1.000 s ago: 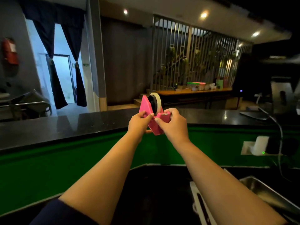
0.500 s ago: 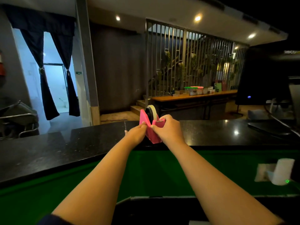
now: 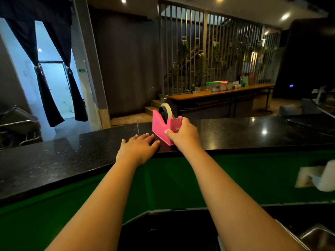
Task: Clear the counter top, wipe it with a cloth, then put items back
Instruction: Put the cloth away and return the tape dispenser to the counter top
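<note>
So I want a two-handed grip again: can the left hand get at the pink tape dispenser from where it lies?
Probably yes. The left hand lies flat on the counter top just beside the pink tape dispenser, nothing between them; the right hand grips only its far end.

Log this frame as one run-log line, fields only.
phase: putting items back | right hand: grips pink tape dispenser standing on black counter top | left hand: flat on counter, beside dispenser

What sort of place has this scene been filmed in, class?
Probably a café or bar service counter: a long black granite counter top, a wooden side table carrying lidded containers, and a metal sink behind the counter.
</note>
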`<state>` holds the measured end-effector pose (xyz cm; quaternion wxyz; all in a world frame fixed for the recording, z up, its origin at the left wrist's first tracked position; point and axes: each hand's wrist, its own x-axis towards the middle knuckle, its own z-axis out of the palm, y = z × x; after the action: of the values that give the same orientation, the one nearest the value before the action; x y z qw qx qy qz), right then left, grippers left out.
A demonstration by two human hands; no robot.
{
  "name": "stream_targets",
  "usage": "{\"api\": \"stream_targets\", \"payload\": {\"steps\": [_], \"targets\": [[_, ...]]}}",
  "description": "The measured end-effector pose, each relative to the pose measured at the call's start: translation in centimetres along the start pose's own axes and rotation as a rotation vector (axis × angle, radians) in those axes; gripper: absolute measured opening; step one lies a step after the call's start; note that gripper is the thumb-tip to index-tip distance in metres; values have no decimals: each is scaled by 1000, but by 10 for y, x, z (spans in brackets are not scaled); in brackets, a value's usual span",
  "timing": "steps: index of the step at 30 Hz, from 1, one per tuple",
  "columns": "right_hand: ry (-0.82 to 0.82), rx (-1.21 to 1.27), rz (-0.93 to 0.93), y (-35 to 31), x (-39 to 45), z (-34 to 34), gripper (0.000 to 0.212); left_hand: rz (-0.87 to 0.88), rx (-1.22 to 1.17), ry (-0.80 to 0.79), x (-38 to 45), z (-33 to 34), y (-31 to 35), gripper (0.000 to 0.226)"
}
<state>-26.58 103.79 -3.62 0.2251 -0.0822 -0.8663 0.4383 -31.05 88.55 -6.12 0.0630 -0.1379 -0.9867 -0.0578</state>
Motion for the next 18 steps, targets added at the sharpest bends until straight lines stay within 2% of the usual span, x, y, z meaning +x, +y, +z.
{"api": "stream_targets", "payload": {"steps": [5,10,15,18], "targets": [[-35,19,20,-3,20,17,73,-3,-17,70,-5,1,5,56],[-43,-10,59,-9,23,21,71,13,-29,11,-9,-6,3,56],[-24,-234,156,-8,-3,20,49,-25,-31,-46,-40,-16,-13,55],[19,-351,98,-6,-43,22,42,-27,3,13,-82,-20,-35,55]]}}
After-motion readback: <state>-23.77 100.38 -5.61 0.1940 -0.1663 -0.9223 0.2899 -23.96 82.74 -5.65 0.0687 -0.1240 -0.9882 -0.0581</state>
